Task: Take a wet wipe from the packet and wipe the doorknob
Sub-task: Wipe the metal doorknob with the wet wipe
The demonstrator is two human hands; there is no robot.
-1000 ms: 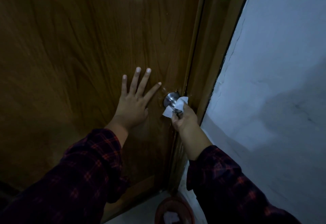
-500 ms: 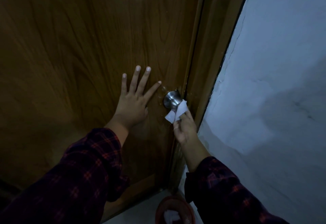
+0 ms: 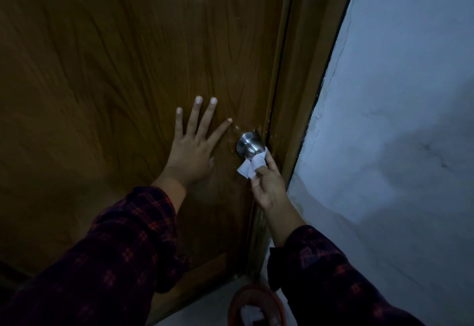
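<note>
**Wipe on knob: handling notes**

Head view. Right hand (image 3: 268,184) pinches the wipe (image 3: 252,165) between thumb and fingers and presses its upper fold against the lower right face of the knob (image 3: 247,143). A loose corner of the wipe hangs down to the left of the thumb. Left hand (image 3: 192,151) lies flat on the door (image 3: 128,69), fingers spread, index tip just beside the knob but apart from it; it holds nothing.

Handling, as judged: the wipe is thin, limp and damp, so it bunches and slips off a rounded surface unless backed by fingertips. Best hold is a folded pad under two or three fingers, wrapped round the knob. The knob is smooth metal, rigid, likely slick when wet, and it may turn under pressure.

Surroundings. The frame (image 3: 295,120) stands right next to the right hand, leaving a narrow gap between knob and jamb; knuckles may scrape there when wiping the far side. A pale wall (image 3: 397,146) lies further right. Below the right wrist, on the floor, sits a red bin (image 3: 234,302) with something white inside. The packet is not in view. Lighting is dim.
</note>
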